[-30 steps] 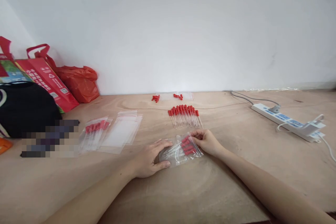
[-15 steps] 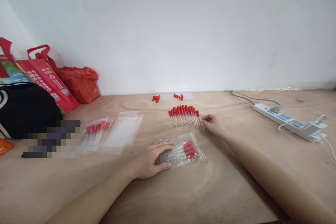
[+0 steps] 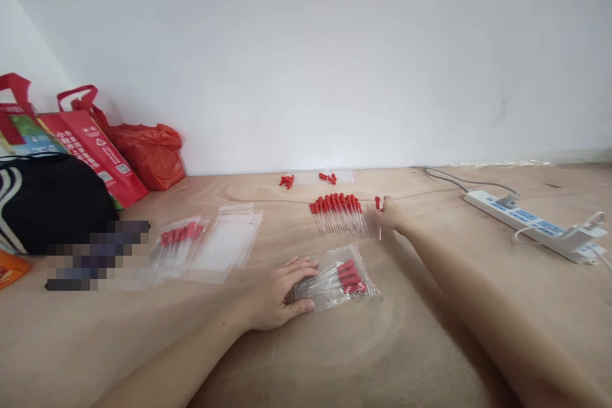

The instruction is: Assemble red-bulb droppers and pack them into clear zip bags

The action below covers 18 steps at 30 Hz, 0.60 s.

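Note:
My left hand [image 3: 280, 296] lies flat with fingers and thumb apart, its tips on the left edge of a clear zip bag [image 3: 326, 256]. Inside that bag are several droppers [image 3: 350, 277] with red rubber bulbs pointing right. My right hand [image 3: 393, 213] pinches a single dropper [image 3: 377, 203], held nearly upright with its red bulb on top, just right of the row. The row of droppers [image 3: 337, 203] lies side by side on the wooden table, bulbs toward the wall and thin clear tubes toward me.
Empty zip bags [image 3: 224, 242] lie at left beside filled bags [image 3: 176, 245]. Loose red bulbs [image 3: 287, 182] and clear bags [image 3: 306, 176] sit by the wall. A power strip [image 3: 530, 223] with cables is at right. Red bags [image 3: 148, 153] and a black bag [image 3: 52, 204] stand at far left.
My right hand has picked up the dropper at the row's right end and moved it slightly right, raised upright. My left hand has stayed on the bag.

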Tool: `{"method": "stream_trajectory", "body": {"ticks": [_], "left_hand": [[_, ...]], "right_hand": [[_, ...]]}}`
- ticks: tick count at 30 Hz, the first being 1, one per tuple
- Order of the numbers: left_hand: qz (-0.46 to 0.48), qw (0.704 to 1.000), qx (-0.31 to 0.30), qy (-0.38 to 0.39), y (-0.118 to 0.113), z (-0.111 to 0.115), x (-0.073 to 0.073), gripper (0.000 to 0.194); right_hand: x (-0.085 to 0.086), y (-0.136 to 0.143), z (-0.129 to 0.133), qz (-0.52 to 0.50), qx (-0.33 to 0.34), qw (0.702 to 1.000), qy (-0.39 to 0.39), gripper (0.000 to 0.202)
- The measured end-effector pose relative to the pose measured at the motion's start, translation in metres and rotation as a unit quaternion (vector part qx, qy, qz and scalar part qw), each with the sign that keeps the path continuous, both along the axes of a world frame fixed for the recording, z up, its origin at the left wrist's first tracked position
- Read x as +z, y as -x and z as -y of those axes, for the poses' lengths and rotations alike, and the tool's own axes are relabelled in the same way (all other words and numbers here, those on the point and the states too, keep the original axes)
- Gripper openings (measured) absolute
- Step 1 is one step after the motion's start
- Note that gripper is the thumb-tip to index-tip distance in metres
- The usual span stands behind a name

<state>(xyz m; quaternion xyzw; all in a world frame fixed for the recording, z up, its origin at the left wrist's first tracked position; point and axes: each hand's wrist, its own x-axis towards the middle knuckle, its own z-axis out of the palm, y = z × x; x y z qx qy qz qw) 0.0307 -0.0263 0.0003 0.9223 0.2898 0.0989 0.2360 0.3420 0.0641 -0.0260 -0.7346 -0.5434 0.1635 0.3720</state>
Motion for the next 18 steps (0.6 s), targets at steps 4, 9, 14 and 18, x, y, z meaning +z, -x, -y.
{"method": "stream_trajectory", "body": {"ticks": [4, 9, 14, 18], "left_hand": [[-0.002, 1.000, 0.005, 0.006, 0.000, 0.000, 0.001, 0.043], [-0.006, 1.000, 0.009, 0.008, 0.000, 0.000, -0.001, 0.044], [0.011, 1.000, 0.020, 0.015, 0.000, 0.001, -0.001, 0.046], [-0.005, 0.999, 0.030, 0.020, 0.001, 0.001, -0.001, 0.049]], "right_hand": [[-0.003, 0.003, 0.038, -0.122, 0.010, 0.992, -0.044, 0.049], [-0.015, 0.027, 0.078, -0.381, 0.011, 0.914, -0.136, 0.049], [-0.020, 0.047, 0.086, -0.435, 0.016, 0.890, -0.140, 0.045], [-0.018, 0.060, 0.090, -0.460, 0.049, 0.879, -0.117, 0.037]]}}
